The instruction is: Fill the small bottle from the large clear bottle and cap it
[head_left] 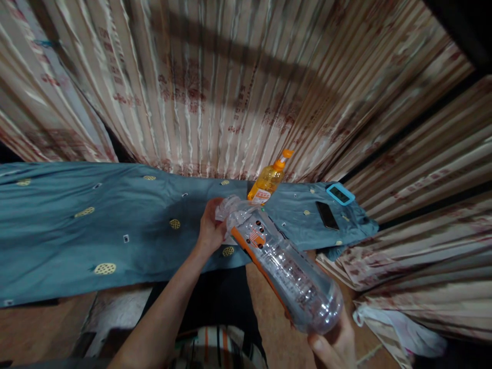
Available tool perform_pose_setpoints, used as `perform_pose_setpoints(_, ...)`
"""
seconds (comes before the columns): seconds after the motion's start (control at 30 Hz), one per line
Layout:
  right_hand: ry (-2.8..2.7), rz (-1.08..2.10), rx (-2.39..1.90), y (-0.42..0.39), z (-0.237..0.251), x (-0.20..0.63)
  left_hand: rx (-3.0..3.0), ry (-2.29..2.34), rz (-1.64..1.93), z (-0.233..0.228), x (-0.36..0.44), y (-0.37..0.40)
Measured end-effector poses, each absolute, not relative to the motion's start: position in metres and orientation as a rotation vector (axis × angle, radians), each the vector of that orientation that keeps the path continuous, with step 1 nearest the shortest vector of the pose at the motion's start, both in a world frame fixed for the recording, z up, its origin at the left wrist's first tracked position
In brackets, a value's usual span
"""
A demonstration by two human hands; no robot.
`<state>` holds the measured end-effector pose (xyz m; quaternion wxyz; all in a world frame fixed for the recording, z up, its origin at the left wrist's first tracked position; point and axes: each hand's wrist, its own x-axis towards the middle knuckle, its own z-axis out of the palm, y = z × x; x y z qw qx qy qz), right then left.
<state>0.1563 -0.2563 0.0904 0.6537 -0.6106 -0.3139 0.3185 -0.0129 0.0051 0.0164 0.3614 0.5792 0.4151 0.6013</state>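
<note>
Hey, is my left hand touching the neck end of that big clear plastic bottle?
Touching. The head view shows the left hand wrapped around the neck end of the clear bottle, fingers against it with no gap, while the right hand cups its base.

Head-worn view, forward and down

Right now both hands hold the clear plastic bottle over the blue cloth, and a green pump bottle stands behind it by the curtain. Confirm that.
One detail is wrong: the pump bottle is orange-yellow, not green, as the head view shows. The rest stands: the left hand grips the neck end of the clear plastic bottle, the right hand supports its base, over the blue cloth, with the curtain behind.
</note>
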Motion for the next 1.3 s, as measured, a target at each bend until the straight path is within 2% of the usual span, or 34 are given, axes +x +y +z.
perform_pose_setpoints(0.33, -0.705, 0.686, -1.376, -0.257, 0.083, 0.164, 1.51, 1.069, 1.565, 0.017, -0.012, 0.006)
perform_pose_setpoints(1.03, -0.617, 0.717, -1.361, -0.253, 0.098, 0.151, 1.498, 1.103, 1.518, 0.02, -0.012, 0.004)
perform_pose_setpoints(1.3, -0.742, 0.738, -1.368, -0.262, 0.082, 0.164, 1.503, 1.077, 1.518, 0.02, -0.012, 0.003)
